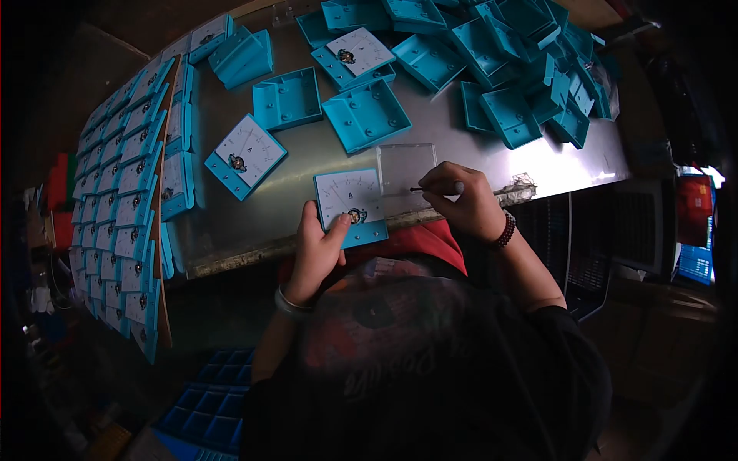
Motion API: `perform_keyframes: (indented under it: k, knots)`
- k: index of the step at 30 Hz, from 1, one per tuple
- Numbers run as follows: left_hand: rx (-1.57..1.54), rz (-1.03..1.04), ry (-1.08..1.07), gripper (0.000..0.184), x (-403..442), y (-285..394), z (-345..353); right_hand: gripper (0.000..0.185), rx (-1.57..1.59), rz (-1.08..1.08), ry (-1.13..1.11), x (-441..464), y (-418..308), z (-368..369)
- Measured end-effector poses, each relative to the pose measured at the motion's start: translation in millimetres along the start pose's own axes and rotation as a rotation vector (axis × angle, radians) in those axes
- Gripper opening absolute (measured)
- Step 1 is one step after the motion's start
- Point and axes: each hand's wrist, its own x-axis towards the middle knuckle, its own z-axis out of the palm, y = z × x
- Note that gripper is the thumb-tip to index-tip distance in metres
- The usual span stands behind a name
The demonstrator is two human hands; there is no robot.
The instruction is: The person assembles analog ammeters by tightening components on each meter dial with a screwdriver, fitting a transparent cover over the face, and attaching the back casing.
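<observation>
My left hand (317, 244) grips the lower left side of a teal meter unit (350, 201) with a white dial marked A, thumb on its front near the round mechanism. To the right, my right hand (465, 198) is closed on a small dark-tipped tool (419, 189), its tip pointing left, over a clear plastic cover (407, 165) on the metal table. The tool's tip is apart from the meter unit. Another meter unit (246, 157) with a white dial lies to the left, and an empty teal case (367, 115) lies above.
Teal cases (511, 119) are heaped at the back and right of the metal table (300, 184). Rows of finished-looking meter units (131, 200) stand on a board at the left. Blue trays (207, 407) are below the table at the lower left.
</observation>
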Motion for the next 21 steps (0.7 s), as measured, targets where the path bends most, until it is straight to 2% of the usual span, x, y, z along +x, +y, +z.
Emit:
perform_keyframes:
  k: [3, 8, 14, 18, 21]
  knots:
    - [-0.002, 0.013, -0.003, 0.023, 0.5, -0.7, 0.7, 0.014, -0.088, -0.051, 0.014, -0.2, -0.4, 4.9]
    - [0.031, 0.013, -0.007, 0.023, 0.9, 0.1, 1.7, 0.013, 0.066, -0.008, 0.234, -2.2, 15.5, 21.5]
    - [0.001, 0.032, -0.011, 0.023, -2.5, -1.9, -0.4, 0.014, -0.014, -0.035, 0.402, -3.8, 15.1, 35.6]
    - [-0.052, 0.035, 0.026, 0.022, -12.6, -3.3, -7.1, 0.013, -0.06, -0.029, 0.413, -3.2, 13.4, 35.8]
    - [-0.077, 0.032, 0.056, 0.019, -23.1, -4.7, -16.0, 0.01, 0.017, 0.004, 0.344, -1.5, 14.4, 29.5]
